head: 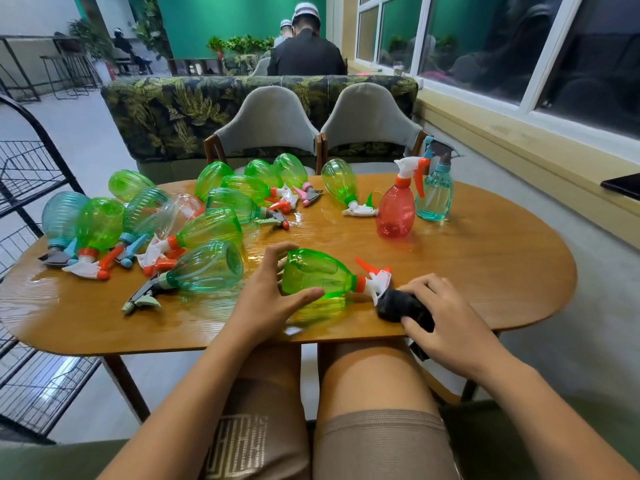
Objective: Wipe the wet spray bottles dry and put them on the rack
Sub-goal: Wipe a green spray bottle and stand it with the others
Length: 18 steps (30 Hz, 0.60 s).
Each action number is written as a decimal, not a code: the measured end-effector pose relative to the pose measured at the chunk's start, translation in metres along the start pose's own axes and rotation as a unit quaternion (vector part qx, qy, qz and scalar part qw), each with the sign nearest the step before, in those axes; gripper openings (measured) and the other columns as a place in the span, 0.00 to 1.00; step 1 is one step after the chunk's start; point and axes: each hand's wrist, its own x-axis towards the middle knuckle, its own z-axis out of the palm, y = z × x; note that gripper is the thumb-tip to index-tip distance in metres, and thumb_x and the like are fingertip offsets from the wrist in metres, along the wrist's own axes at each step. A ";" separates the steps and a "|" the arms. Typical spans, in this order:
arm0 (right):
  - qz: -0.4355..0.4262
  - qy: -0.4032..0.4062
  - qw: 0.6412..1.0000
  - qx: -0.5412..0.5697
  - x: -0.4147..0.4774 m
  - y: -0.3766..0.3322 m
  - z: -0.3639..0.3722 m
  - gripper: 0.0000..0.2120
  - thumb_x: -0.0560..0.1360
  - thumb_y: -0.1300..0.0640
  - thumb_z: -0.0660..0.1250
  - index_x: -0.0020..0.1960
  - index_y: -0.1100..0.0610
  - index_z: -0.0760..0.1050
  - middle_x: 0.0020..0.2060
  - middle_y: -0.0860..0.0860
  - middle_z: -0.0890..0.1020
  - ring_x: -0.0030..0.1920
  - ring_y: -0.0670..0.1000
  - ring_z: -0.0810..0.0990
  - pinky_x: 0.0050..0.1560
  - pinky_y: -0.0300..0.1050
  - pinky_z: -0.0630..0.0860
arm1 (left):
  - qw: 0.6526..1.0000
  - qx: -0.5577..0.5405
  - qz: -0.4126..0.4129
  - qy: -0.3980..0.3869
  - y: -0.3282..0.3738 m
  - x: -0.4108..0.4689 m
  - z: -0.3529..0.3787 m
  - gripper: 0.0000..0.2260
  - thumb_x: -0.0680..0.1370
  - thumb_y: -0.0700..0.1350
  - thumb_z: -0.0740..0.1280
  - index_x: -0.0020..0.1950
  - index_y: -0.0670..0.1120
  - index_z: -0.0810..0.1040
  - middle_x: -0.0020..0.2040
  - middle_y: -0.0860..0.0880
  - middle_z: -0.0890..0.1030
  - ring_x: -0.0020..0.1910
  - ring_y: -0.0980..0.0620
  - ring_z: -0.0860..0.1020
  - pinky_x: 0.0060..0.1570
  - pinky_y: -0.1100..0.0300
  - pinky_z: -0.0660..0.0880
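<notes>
Left hand (266, 294) grip looks loose-ish round the green bottle (320, 275), right hand (448, 315) clutching cloth (401, 308), wet plastic prob slips off the tabletop (485, 265).

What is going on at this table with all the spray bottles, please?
A person's left hand holds a green bottle lying on the wet table; the right hand grips a dark cloth by its nozzle. Many bottles lie further left, a red bottle and a blue bottle stand upright, and none shows on the rack.
</notes>
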 end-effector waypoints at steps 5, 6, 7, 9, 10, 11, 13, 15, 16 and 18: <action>-0.009 0.046 0.996 0.075 0.013 -0.007 -0.012 0.21 0.77 0.61 0.73 0.66 0.44 0.79 0.57 0.38 0.79 0.59 0.39 0.77 0.61 0.38 0.75 | 1.000 -0.004 0.000 0.000 0.003 -0.001 -0.002 0.34 0.70 0.62 0.78 0.72 0.62 0.67 0.62 0.70 0.73 0.60 0.61 0.79 0.49 0.78 0.74; -0.010 0.073 0.994 0.084 0.017 -0.011 -0.012 0.23 0.77 0.62 0.74 0.68 0.45 0.78 0.58 0.39 0.80 0.60 0.39 0.77 0.62 0.36 0.74 | 1.000 -0.010 0.000 -0.001 0.004 -0.002 -0.003 0.34 0.70 0.61 0.78 0.71 0.62 0.67 0.62 0.69 0.74 0.60 0.62 0.79 0.49 0.77 0.75; -0.012 0.101 0.991 0.089 0.022 -0.015 -0.011 0.25 0.76 0.64 0.74 0.69 0.46 0.78 0.59 0.41 0.80 0.61 0.40 0.77 0.63 0.34 0.73 | 1.000 -0.018 0.000 -0.002 0.005 -0.002 -0.003 0.33 0.70 0.61 0.79 0.71 0.62 0.68 0.62 0.68 0.74 0.60 0.63 0.80 0.50 0.74 0.77; -0.019 0.155 0.984 0.089 0.033 -0.023 -0.007 0.26 0.76 0.67 0.73 0.69 0.47 0.78 0.60 0.44 0.79 0.61 0.43 0.78 0.63 0.35 0.73 | 1.000 -0.028 0.000 -0.006 0.004 -0.002 -0.004 0.33 0.70 0.60 0.79 0.70 0.64 0.68 0.62 0.66 0.76 0.58 0.62 0.82 0.50 0.68 0.81; -0.022 0.176 0.980 0.091 0.040 -0.026 -0.004 0.25 0.76 0.68 0.72 0.69 0.48 0.79 0.60 0.45 0.79 0.61 0.44 0.78 0.64 0.34 0.73 | 1.000 -0.029 -0.002 -0.007 0.003 -0.002 -0.004 0.33 0.70 0.60 0.79 0.70 0.64 0.68 0.63 0.65 0.76 0.58 0.62 0.82 0.50 0.66 0.82; -0.024 0.188 0.977 0.095 0.046 -0.028 -0.001 0.24 0.76 0.69 0.71 0.68 0.49 0.81 0.61 0.46 0.79 0.62 0.45 0.78 0.64 0.32 0.72 | 1.000 -0.027 -0.003 -0.008 0.003 -0.002 -0.004 0.33 0.70 0.60 0.79 0.70 0.65 0.68 0.63 0.64 0.76 0.58 0.62 0.82 0.50 0.66 0.82; -0.031 0.172 0.979 0.103 0.056 -0.033 0.009 0.24 0.75 0.71 0.70 0.67 0.50 0.82 0.63 0.47 0.78 0.65 0.45 0.77 0.68 0.32 0.70 | 1.000 -0.023 -0.002 -0.010 0.002 -0.002 -0.004 0.32 0.70 0.61 0.79 0.71 0.66 0.68 0.64 0.63 0.77 0.62 0.60 0.81 0.52 0.63 0.82; -0.047 0.121 0.985 0.109 0.060 -0.040 0.022 0.23 0.75 0.68 0.69 0.67 0.50 0.82 0.66 0.47 0.78 0.67 0.46 0.76 0.72 0.39 0.70 | 1.000 -0.013 0.004 -0.012 0.001 -0.002 -0.005 0.32 0.71 0.62 0.78 0.72 0.68 0.68 0.66 0.62 0.78 0.65 0.58 0.80 0.55 0.63 0.82; -0.051 0.101 0.987 0.111 0.060 -0.044 0.029 0.21 0.76 0.64 0.69 0.67 0.49 0.81 0.66 0.46 0.78 0.68 0.46 0.76 0.72 0.42 0.70 | 1.000 -0.005 0.008 -0.014 0.001 -0.002 -0.005 0.32 0.71 0.63 0.78 0.73 0.68 0.68 0.68 0.61 0.78 0.67 0.58 0.79 0.56 0.64 0.81; -0.050 0.098 0.987 0.115 0.056 -0.051 0.037 0.15 0.79 0.56 0.70 0.66 0.49 0.81 0.67 0.45 0.78 0.68 0.46 0.77 0.71 0.43 0.72 | 1.000 0.006 0.016 -0.016 -0.001 -0.001 -0.005 0.33 0.72 0.63 0.77 0.75 0.69 0.68 0.72 0.60 0.76 0.69 0.56 0.76 0.59 0.59 0.81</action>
